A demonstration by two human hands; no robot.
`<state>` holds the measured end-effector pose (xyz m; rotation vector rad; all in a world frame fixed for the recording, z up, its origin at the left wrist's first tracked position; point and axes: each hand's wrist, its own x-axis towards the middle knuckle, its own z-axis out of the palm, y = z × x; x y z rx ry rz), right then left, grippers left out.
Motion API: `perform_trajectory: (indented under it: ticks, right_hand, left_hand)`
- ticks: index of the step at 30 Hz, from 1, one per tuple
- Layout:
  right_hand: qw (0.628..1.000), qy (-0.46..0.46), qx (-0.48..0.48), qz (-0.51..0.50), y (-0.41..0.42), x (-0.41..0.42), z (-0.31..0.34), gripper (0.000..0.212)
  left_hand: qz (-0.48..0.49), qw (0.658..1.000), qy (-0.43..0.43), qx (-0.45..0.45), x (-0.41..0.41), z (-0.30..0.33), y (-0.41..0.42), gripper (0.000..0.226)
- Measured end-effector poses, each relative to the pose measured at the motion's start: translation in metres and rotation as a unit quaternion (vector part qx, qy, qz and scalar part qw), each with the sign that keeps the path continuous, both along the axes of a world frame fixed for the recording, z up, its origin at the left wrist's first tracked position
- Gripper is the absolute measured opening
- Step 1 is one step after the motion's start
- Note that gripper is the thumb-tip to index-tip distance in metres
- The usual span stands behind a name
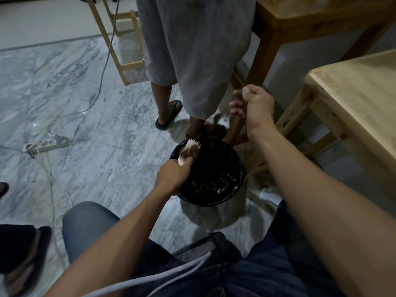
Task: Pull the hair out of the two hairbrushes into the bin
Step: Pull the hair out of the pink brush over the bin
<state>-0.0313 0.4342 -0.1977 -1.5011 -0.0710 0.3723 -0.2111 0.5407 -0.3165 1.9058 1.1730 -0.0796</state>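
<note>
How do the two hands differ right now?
The left hand is low at the bin rim, gripping the pink hairbrush over the black liner. The right hand is raised, away from the brush, fingers pinched on a brown hair strand. Both are closed and bare.

The scene is dim and flat, with soft light that leaves a pale sheen on the marble floor (81,108) at the left of the frame and on the light wooden table (360,99) at the right. The bin (211,174) at the centre is so dark that its inside shows almost no detail. The right hand (252,103) is motion-blurred, and straight edges bow toward the frame's borders from the wide-angle lens.
</note>
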Motion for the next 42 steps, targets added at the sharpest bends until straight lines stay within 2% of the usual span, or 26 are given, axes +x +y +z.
perform_trajectory:
  ticks: [2,6,9,12,14,16,18,20,21,23,26,28,32,36,38,40,42]
  right_hand:
    - [0.999,0.018,0.017,-0.021,-0.002,0.009,0.003,0.019]
    - [0.982,0.027,-0.182,0.048,-0.008,0.013,-0.019,0.011]
    - [0.956,0.064,-0.261,0.119,-0.014,0.004,-0.051,0.013]
    - [0.915,0.078,-0.342,0.197,-0.018,-0.002,-0.074,0.021]
    - [0.892,0.059,-0.381,0.237,-0.019,-0.005,-0.077,0.039]
    - [0.882,0.016,-0.385,0.273,-0.018,-0.004,-0.075,0.069]
    - [0.882,-0.045,-0.351,0.311,-0.015,-0.003,-0.073,0.087]
    - [0.901,-0.013,-0.252,0.352,-0.013,-0.002,-0.074,0.095]
    - [0.909,0.033,-0.198,0.365,-0.012,-0.003,-0.075,0.091]
    - [0.924,0.075,-0.137,0.348,-0.012,-0.005,-0.073,0.066]
    - [0.954,0.013,-0.136,0.267,-0.016,-0.003,-0.07,0.022]
    - [0.96,-0.018,-0.138,0.243,-0.022,0.0,-0.066,0.007]
    - [0.974,-0.044,-0.112,0.192,-0.031,0.004,-0.054,0.016]
    - [0.99,-0.037,-0.038,0.134,-0.033,0.009,-0.051,0.013]
    - [0.993,-0.034,-0.027,0.112,-0.032,0.008,-0.052,0.012]
    - [0.988,-0.033,-0.085,0.127,-0.031,0.005,-0.056,0.016]
    - [0.959,-0.04,-0.202,0.195,-0.029,-0.002,-0.064,0.031]
  left_hand:
    - [0.008,1.0,-0.004,0.0,0.0,-0.002,0.001,0.063]
    - [0.021,0.999,-0.032,0.005,0.001,0.0,0.002,0.059]
    - [0.021,0.999,-0.045,0.016,0.003,0.005,0.001,0.062]
    - [0.01,0.997,-0.067,0.024,0.006,0.01,-0.002,0.059]
    - [0.001,0.996,-0.08,0.033,0.007,0.013,-0.005,0.058]
    - [-0.011,0.995,-0.088,0.045,0.009,0.015,-0.007,0.059]
    - [-0.025,0.993,-0.1,0.064,0.012,0.02,-0.01,0.059]
    - [-0.041,0.989,-0.107,0.09,0.015,0.027,-0.013,0.057]
    - [-0.046,0.988,-0.11,0.101,0.017,0.032,-0.014,0.056]
    - [-0.053,0.985,-0.113,0.12,0.02,0.036,-0.013,0.054]
    - [-0.049,0.983,-0.114,0.132,0.019,0.036,-0.006,0.053]
    - [-0.051,0.983,-0.104,0.141,0.017,0.034,-0.002,0.053]
    - [-0.044,0.989,-0.058,0.132,0.012,0.025,0.004,0.06]
    - [-0.051,0.992,-0.011,0.115,0.008,0.024,0.003,0.058]
    - [-0.049,0.991,-0.014,0.12,0.008,0.026,0.002,0.06]
    - [-0.048,0.99,-0.03,0.129,0.01,0.029,0.001,0.061]
    - [-0.061,0.986,-0.046,0.146,0.013,0.033,-0.003,0.054]
